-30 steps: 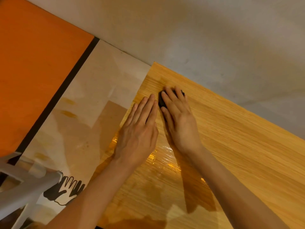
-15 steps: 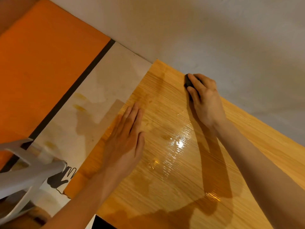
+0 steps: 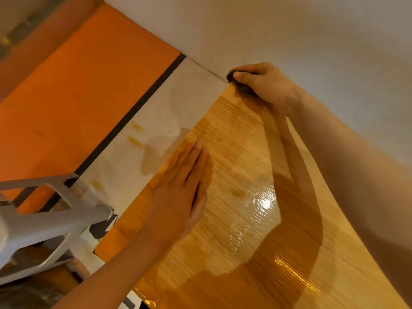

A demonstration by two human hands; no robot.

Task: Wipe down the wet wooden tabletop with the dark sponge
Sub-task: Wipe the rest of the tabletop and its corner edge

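This looks like a room inside a home or small eating place, though it is hard to be sure. A wooden tabletop [image 3: 245, 166] stands against a plain pale wall [image 3: 289, 30]. The floor [image 3: 78, 90] is orange and cream (with a dark stripe between). A white plastic chair [image 3: 44, 219] stands beside the table.

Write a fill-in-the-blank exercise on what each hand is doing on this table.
The right hand grips the dark ____ at the tabletop's far corner.
The left hand lies ____ on the wooden tabletop, fingers straight.
Glare near the tabletop's middle shows it is still ____.
The white stool stands on the person's ____ side.

Missing words: sponge; flat; wet; left
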